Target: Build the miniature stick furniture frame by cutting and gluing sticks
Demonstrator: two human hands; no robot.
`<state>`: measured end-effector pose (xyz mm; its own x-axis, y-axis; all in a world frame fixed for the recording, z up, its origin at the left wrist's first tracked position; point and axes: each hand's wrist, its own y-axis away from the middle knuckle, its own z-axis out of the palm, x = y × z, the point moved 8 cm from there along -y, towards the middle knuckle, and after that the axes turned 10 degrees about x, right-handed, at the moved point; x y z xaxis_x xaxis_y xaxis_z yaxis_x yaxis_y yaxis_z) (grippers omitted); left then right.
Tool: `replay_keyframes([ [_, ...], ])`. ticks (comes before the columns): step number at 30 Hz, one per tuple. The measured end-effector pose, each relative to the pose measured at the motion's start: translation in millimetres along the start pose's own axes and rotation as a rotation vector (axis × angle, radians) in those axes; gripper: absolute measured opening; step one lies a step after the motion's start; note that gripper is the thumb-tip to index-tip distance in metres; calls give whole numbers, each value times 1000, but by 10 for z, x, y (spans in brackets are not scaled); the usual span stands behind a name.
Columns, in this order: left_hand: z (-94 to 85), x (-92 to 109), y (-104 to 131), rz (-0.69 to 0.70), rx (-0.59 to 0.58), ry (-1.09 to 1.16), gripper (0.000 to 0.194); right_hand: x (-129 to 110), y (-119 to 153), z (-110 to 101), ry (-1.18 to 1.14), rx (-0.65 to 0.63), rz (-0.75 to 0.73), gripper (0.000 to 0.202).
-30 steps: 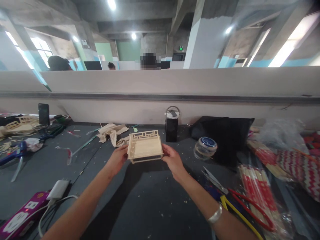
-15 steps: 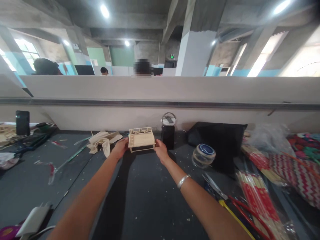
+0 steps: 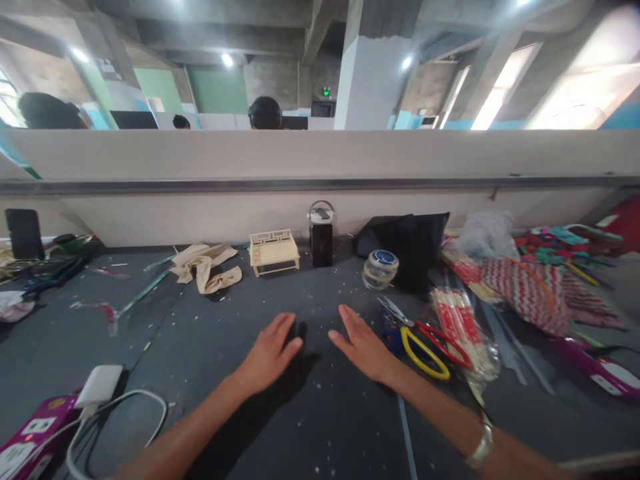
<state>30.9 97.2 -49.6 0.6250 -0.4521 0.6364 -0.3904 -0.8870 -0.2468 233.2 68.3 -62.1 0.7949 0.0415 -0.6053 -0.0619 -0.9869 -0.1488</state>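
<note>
A small wooden model bench (image 3: pixel 275 252), pale with a fretwork back, stands on the dark table near the partition. My left hand (image 3: pixel 270 353) is in front of it, fingers stretched out, holding nothing. My right hand (image 3: pixel 363 343) is to the right of the left one, its thumb apart from the fingers and nothing in it. Both are over the dark tabletop, apart from the bench. The scissors (image 3: pixel 425 340), with one red and one yellow handle, lie just right of my right hand.
Crumpled beige cloth (image 3: pixel 213 267) lies left of the bench. Right of it stand a black phone (image 3: pixel 322 244) and a clear jar (image 3: pixel 380 270) with a blue lid. Packed wooden sticks (image 3: pixel 463 323) lie at right; a white charger (image 3: pixel 100 385) sits in a purple power strip (image 3: pixel 37 427) at left.
Both hands have let go of the bench and drawn back toward me, leaving it standing near the partition. The view has shifted, showing more of the table.
</note>
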Motion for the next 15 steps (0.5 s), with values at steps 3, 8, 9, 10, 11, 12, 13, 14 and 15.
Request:
replay_keyframes([
  [3,392,645,346,219,-196,-115,66,106,457,-294,-95,95,36,72],
  [8,766,1368,907,462,-325,-161,82,353,1286,-639,-232,303,106,59],
  [9,810,1419,1014,495,-338,-177,83,393,1438,-645,-227,309,113,58],
  [10,830,1424,1108,516,-340,-205,82,414,1575,-638,-206,308,104,57],
  [11,817,1383,1188,522,-319,-246,82,408,1695,-618,-173,301,77,57],
  [12,760,1289,1251,502,-271,-312,82,371,1792,-586,-134,288,31,58],
  [13,665,1158,1320,472,-209,-387,82,305,1863,-542,-96,267,-30,60],
  [14,532,1009,1410,448,-134,-461,82,215,1900,-485,-62,236,-97,62],
  [15,368,849,1532,429,-51,-533,80,112,1899,-419,-37,197,-164,66],
])
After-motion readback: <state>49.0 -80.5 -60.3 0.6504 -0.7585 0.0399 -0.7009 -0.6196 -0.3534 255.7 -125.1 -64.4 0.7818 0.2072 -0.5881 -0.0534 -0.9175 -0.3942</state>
